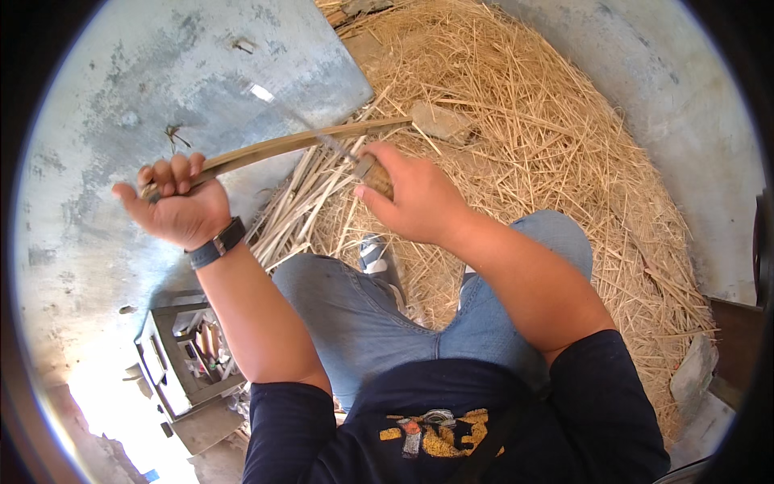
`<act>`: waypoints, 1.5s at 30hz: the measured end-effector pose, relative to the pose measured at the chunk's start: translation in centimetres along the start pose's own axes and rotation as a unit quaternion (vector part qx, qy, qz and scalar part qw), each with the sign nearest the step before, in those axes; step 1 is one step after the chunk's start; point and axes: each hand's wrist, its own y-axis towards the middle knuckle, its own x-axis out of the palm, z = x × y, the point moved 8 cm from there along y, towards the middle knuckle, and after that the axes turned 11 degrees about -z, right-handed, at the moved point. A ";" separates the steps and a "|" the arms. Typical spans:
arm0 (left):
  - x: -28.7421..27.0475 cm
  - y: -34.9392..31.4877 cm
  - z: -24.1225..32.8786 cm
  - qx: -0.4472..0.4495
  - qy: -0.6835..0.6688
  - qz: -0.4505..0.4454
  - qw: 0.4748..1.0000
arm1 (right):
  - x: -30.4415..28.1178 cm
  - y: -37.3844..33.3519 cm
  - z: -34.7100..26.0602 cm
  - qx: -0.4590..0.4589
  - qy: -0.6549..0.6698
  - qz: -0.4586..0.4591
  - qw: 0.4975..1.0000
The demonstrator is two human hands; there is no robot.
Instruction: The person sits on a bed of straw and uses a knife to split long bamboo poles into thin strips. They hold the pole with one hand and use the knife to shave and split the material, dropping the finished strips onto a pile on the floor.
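My left hand is closed round the near end of a long bamboo strip, its thumb out to the side. The strip slants up to the right, and its far end reaches a flat stone lying in the straw. In my right hand is a knife by its wooden handle. Its thin blade is smeared by motion and points up and left, crossing the strip. Whether the blade touches the strip I cannot tell.
Straw and shavings cover the floor around my feet. Split strips lie in a heap below the bamboo. Weathered walls stand at left and right. A small cabinet with odds and ends is at lower left; another stone lies at right.
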 end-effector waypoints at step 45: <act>2.8 -5.0 18.7 0.145 -0.101 -0.054 0.983 | -5.7 -0.2 -0.4 -0.033 -0.140 0.069 0.987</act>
